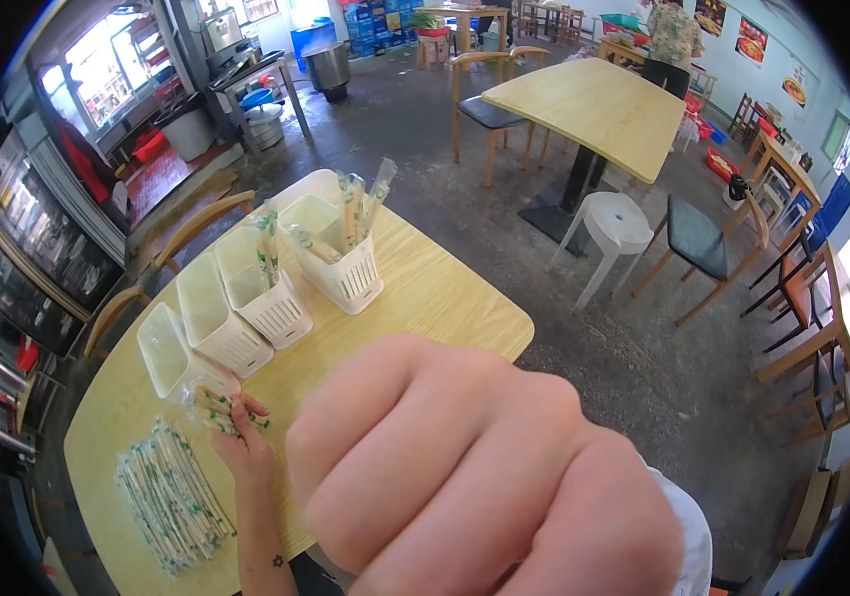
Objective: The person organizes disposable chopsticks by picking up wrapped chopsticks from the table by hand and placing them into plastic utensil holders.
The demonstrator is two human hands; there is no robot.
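My left hand is closed around a few paper-wrapped chopsticks, just in front of the nearest white basket. Beside it on the table lies a pile of chopsticks in green-and-white wrappers. Very close to the camera, my right hand is a fist with its knuckles toward me; the inside of it is hidden. Several white slotted baskets stand in a row. Wrapped chopsticks stand in the far basket and in the basket next to it.
The baskets and pile rest on a light wooden table. Wooden chairs touch its far left side. Beyond are a white stool, a second table and a dark-seated chair. A person stands at the back.
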